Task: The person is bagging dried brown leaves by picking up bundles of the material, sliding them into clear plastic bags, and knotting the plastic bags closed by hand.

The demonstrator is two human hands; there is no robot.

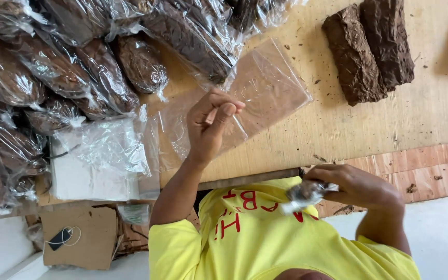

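1. Bagged so far: a large heap of bagged brown blocks [53, 67] fills the upper left of the tabletop [390, 119], each dark slab sealed in its own clear wrap.
2. Bare so far: 2 unwrapped brown blocks [369, 49] lie side by side at the upper right, touching each other and well apart from both hands. Judging by how things lie, most of the wrapping work looks done and these 2 are what is left in view.
3. In hand now: an empty clear bag [270, 88] lies flat on the tabletop between the heap and the bare blocks. The left hand [211, 124] has its fingers clenched in a pinch on the bag's near edge, lifting that edge a little.
4. The right hand [356, 186] is held close to the yellow shirt [265, 243], off the tabletop, closed around a small dark lump in clear plastic [307, 193] (what exactly the lump is, I cannot tell).
5. Nearby: a stack of loose clear bags on a white sheet [99, 161] sits just left of the left forearm, near the heap, and a cardboard piece [79, 236] lies below it.
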